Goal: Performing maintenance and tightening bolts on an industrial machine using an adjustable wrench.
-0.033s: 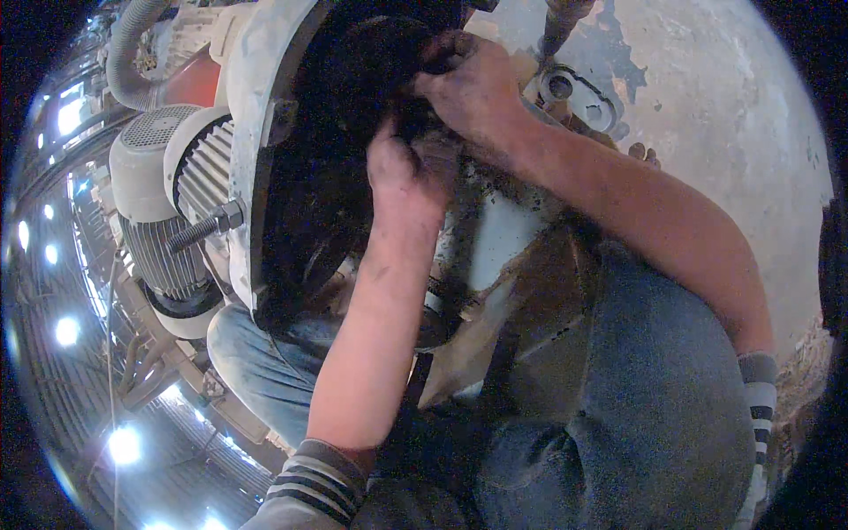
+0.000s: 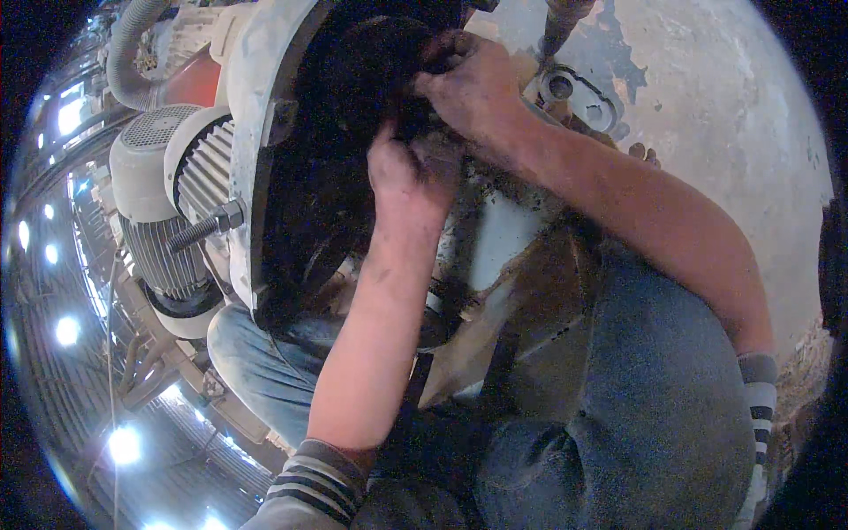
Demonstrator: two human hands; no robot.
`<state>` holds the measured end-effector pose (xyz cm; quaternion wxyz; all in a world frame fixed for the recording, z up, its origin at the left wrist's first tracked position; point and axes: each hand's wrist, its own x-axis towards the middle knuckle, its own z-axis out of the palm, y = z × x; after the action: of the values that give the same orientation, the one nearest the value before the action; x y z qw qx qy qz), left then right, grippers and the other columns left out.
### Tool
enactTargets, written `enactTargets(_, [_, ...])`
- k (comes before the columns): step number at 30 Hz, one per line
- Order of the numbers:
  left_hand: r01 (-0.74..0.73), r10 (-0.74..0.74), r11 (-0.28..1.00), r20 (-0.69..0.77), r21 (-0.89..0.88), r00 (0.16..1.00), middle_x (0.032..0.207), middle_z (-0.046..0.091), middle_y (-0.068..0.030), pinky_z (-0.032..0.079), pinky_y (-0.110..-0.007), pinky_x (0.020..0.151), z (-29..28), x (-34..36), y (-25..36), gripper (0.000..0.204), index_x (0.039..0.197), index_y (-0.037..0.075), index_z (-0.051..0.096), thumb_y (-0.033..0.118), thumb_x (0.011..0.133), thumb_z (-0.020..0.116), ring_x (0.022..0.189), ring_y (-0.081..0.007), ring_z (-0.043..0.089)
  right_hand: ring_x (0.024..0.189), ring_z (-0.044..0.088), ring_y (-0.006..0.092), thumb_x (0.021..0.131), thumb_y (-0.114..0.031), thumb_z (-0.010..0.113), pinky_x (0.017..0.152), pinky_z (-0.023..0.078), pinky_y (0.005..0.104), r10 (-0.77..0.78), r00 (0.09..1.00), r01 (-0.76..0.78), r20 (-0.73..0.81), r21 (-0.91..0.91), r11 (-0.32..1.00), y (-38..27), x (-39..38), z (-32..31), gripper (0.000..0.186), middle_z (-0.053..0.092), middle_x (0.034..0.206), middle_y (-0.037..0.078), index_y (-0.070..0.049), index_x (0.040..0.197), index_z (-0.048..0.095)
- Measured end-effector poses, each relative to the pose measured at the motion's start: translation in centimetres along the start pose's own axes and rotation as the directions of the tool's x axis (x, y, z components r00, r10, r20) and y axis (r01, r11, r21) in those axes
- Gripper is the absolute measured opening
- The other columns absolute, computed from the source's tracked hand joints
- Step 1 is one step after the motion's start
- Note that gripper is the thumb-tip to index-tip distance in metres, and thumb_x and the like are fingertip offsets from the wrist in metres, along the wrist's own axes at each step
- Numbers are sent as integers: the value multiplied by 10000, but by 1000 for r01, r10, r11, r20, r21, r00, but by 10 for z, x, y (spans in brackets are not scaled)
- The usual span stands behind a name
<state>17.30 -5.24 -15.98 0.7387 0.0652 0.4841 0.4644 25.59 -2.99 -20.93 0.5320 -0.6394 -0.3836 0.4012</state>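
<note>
Both hands reach into the dark, grimy hollow of a machine housing point(image 2: 287, 212). My left hand point(image 2: 413, 168) is bent at the wrist with its fingers curled around something lost in shadow. Just above and to the right, my right hand point(image 2: 473, 88) has its fingers closed in a pinch, and its fingertips face the same dark spot. Soot or grease darkens the skin of both hands. Whatever they grip is too dark to make out.
Left of the housing rim, a threaded bolt with nuts point(image 2: 208, 225) sticks out beside a finned electric motor point(image 2: 168, 247). A grey corrugated hose point(image 2: 128, 57) runs at upper left. To the right is a worn pale surface point(image 2: 715, 115) with an oval metal fitting point(image 2: 579, 97).
My left hand has shifted very slightly to the right. My right hand stays in place.
</note>
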Motion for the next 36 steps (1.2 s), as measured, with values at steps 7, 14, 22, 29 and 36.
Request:
enactTargets(7, [96, -101, 995, 130, 40, 986, 1064, 564, -98, 463, -343, 821, -13, -13, -14, 300, 1134, 58, 493, 208, 894, 390, 881, -220, 568, 761, 621, 325, 576, -150, 686, 733, 502, 382, 8, 999, -12, 54, 89, 996, -5, 2, 2, 266, 636, 778, 170, -42, 814, 635])
enactTargets(14, [196, -197, 978, -16, -76, 980, 971, 586, -75, 497, -253, 719, 0, -14, -6, 276, 1069, 79, 523, 231, 903, 363, 828, -191, 577, 773, 622, 329, 586, -149, 685, 749, 500, 384, 52, 999, -52, 1, 81, 995, 4, 1, 10, 318, 635, 783, 182, -7, 863, 619])
enactTargets(22, [-13, 13, 1000, -21, -21, 1000, 1170, 521, -112, 368, -412, 963, -5, 6, -1, 396, 1177, 65, 475, 328, 920, 328, 1084, -265, 486, 815, 622, 315, 598, -163, 686, 763, 500, 378, 25, 995, -46, 101, 207, 977, 13, 5, 7, 378, 640, 846, 173, -15, 937, 606])
enactTargets(29, [27, -16, 993, 102, -111, 995, 1071, 568, -85, 475, -319, 804, -7, 12, 1, 247, 1052, 50, 552, 87, 818, 486, 965, -214, 544, 837, 618, 314, 607, -197, 715, 788, 491, 375, -23, 992, 21, 125, 17, 1000, 13, 6, -7, 403, 643, 876, 157, -34, 959, 607])
enactTargets(36, [-54, 57, 959, 0, 280, 998, 1003, 588, -101, 469, -354, 812, -13, 26, 0, 305, 1037, 57, 555, 258, 870, 398, 911, -240, 562, 881, 602, 190, 683, -95, 708, 808, 478, 304, -34, 967, 47, 253, -44, 998, 14, 7, -15, 423, 628, 960, 113, 12, 1052, 530])
